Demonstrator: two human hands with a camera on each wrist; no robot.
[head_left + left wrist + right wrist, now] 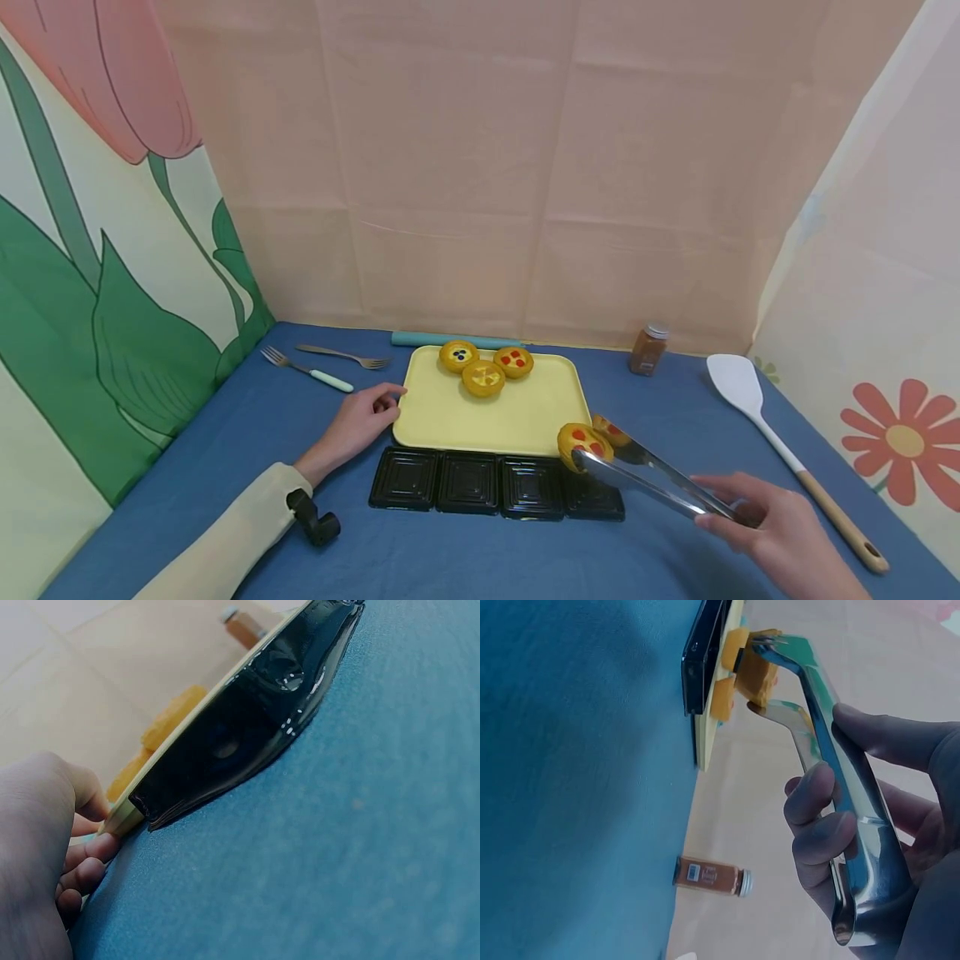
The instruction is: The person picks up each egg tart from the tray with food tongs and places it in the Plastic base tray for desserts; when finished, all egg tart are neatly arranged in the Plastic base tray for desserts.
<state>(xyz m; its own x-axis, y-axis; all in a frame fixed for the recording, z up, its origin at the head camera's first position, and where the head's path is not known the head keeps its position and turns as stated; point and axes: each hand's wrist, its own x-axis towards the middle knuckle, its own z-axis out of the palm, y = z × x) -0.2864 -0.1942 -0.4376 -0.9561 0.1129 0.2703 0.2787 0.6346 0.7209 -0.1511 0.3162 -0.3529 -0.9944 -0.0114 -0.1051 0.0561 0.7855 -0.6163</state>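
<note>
My left hand (367,415) pinches the left edge of a pale yellow tray (450,423) between thumb and fingers, seen close in the left wrist view. Three tarts sit toward the tray's back: one with blue bits (459,356), one with red pieces (514,362) and one with yellow pieces (483,379). In my right hand (772,525) are metal tongs (682,482). Their tips grip another red-topped tart (581,442), held raised over the tray's front right corner. The right wrist view shows this tart (756,679) between the tong ends.
A black sectioned plastic tray (468,483) lies in front of the yellow one. Two forks, one green-handled (330,381), lie left. A teal roll (420,339) is behind. A spice jar (648,350) and white spatula (750,400) are at right.
</note>
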